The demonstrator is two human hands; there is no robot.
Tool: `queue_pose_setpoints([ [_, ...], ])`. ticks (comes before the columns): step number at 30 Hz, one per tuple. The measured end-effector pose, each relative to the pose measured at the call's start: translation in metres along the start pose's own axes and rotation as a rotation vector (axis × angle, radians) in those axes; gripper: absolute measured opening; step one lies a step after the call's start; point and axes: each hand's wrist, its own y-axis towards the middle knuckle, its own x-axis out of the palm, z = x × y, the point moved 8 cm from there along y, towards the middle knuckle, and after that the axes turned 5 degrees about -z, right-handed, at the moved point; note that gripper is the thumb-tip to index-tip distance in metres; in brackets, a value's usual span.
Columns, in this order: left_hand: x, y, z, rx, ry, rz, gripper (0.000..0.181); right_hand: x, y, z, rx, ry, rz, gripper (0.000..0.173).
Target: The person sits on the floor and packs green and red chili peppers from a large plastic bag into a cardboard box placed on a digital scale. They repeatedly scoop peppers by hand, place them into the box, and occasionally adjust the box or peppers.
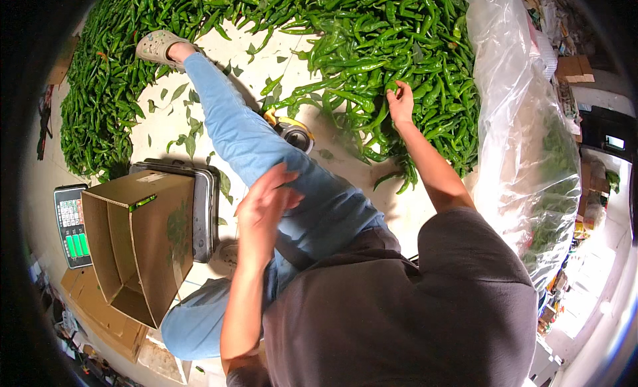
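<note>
My right hand (400,102) rests at the pile of green chili peppers (433,78), its fingers curled against one pepper; whether it grips that pepper is unclear. Blurred, my left hand (266,202) is raised above my jeans, fingers apart and nothing visible in it. Left of that hand, an open cardboard box (159,242) lies on its side on the black platform of a scale (207,212). A green pepper (143,202) lies at the box's edge. Beside the box is the scale's keypad and display unit (73,222).
A yellow and black tape roll (296,135) lies on the floor by my leg. Loose leaves (189,142) are scattered there. Clear plastic sheeting (518,137) runs along the right side. Flattened cardboard (104,307) lies at lower left, and my clog (158,48) touches the peppers.
</note>
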Motion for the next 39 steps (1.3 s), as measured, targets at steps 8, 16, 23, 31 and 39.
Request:
queue_pose_setpoints([
  [8, 0.021, 0.027, -0.037, -0.019, -0.568, -0.107, 0.051, 0.066, -0.186, -0.256, -0.281, 0.724, -0.795, 0.030],
  [16, -0.145, -0.077, 0.085, 0.201, 0.712, 0.802, 0.030, 0.082, -0.060, -0.192, -0.804, -0.112, -0.518, 0.058],
  [23, -0.276, -0.192, 0.129, 0.227, 1.309, 0.936, 0.043, 0.101, 0.030, -0.048, -0.677, -1.586, -0.557, 0.075],
  [31, -0.235, -0.169, 0.102, 0.172, 1.019, 0.924, 0.046, 0.114, 0.027, -0.056, -1.005, -1.551, -0.801, 0.089],
  [39, -0.250, -0.160, 0.069, -0.007, 0.867, 0.898, 0.037, 0.121, 0.031, -0.056, -1.068, -1.505, -0.803, 0.100],
])
